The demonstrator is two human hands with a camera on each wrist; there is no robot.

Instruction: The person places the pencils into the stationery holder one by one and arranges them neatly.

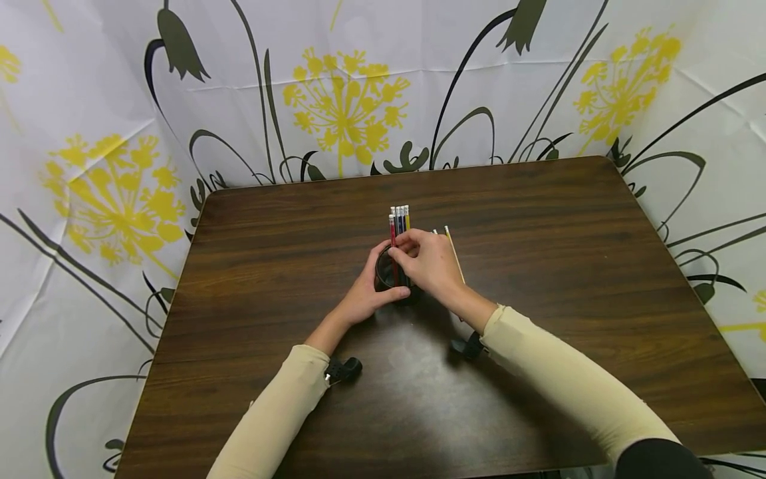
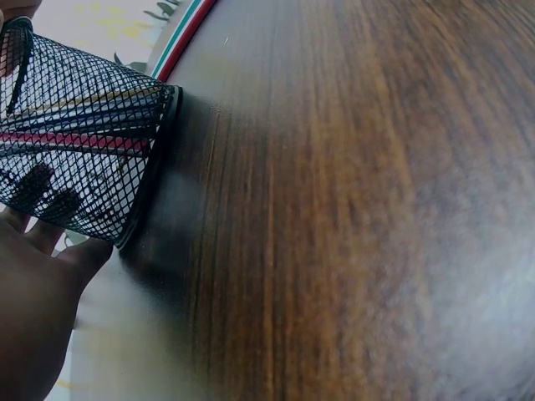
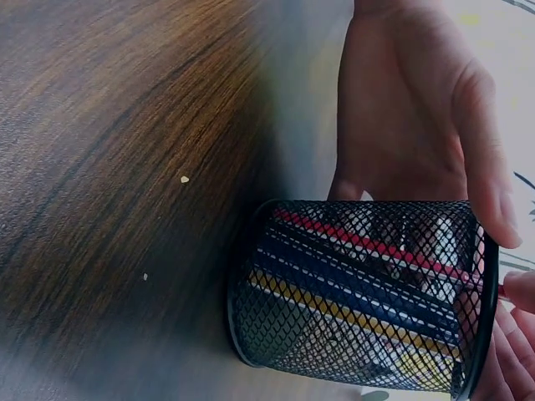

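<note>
A black wire-mesh pencil cup (image 3: 359,292) stands upright on the table. My left hand (image 1: 364,293) grips it from the left, with the thumb near the rim on the close side. Several pencils (image 1: 402,213) lean inside, eraser ends up, dark blue and yellow ones among them. My right hand (image 1: 433,263) is above the rim and pinches a red pencil (image 1: 392,229) between thumb and forefinger. The lower part of that red pencil is inside the cup, visible through the mesh in the right wrist view.
On the brown wooden table (image 1: 568,266), a light-coloured pencil (image 1: 453,249) lies to the right of the cup, partly behind my right hand. A striped pencil (image 2: 180,38) shows in the left wrist view. A flower-patterned curtain (image 1: 359,100) hangs behind the table.
</note>
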